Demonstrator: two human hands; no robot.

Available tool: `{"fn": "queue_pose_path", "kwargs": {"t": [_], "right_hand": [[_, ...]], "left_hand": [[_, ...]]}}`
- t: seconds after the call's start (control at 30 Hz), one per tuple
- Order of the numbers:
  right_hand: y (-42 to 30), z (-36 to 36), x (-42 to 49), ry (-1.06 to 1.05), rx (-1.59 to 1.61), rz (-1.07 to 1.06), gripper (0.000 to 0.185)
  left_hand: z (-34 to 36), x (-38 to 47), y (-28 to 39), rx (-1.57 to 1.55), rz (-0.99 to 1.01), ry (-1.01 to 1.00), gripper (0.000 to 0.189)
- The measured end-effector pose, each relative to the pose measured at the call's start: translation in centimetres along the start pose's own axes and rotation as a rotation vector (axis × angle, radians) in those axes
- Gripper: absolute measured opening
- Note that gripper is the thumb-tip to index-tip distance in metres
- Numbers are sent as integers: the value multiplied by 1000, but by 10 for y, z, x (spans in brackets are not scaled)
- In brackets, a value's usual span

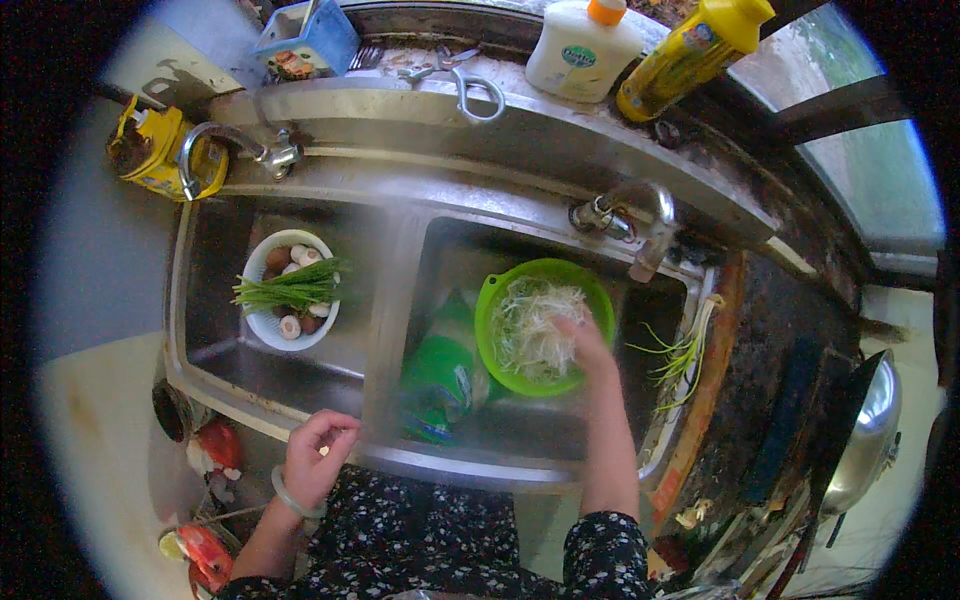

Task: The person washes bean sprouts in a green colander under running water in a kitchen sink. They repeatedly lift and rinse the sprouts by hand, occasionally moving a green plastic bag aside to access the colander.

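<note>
A green plastic bowl [545, 389] stands in the right sink basin, filled with thin white strands [529, 322] that look like enoki mushrooms or sprouts. My right hand [585, 339] reaches into the bowl at its right side and touches the strands; its fingertips are partly hidden among them. Over the front rim of the double sink is my left hand [322, 454], its fingers curled, thumb near the fingertips, with a pale bangle at the wrist. Whether it holds something small cannot be told. A green plastic bag [439, 382] lies left of the bowl.
In the left basin, a white basket [253, 319] holds mushrooms and green stalks [292, 287]. Faucets [225, 131] [660, 214] rise behind both basins. Spring onions [694, 352] lie on the right rim. Scissors [480, 97], a soap bottle [574, 60] and a yellow bottle [686, 60] are behind.
</note>
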State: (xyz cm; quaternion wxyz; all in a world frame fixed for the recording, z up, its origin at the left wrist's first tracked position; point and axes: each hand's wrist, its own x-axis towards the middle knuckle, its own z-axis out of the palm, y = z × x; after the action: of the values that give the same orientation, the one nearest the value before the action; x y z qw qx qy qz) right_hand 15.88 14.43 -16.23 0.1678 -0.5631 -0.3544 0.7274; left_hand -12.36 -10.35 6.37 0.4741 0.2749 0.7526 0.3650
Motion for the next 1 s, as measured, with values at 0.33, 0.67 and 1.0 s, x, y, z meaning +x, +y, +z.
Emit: {"fn": "queue_pose_path", "kwargs": {"t": [0.33,0.67,1.0], "right_hand": [[-24,6,-19,-221,467,385,49],[-4,30,-43,453,-646,-661,27],[22,49,-2,375,-1037,-1031,20]], "left_hand": [[5,-3,-5,11,-9,-39,10],[34,33,-2,549,494,-35,11],[98,66,-59,971,433,-457,28]]}}
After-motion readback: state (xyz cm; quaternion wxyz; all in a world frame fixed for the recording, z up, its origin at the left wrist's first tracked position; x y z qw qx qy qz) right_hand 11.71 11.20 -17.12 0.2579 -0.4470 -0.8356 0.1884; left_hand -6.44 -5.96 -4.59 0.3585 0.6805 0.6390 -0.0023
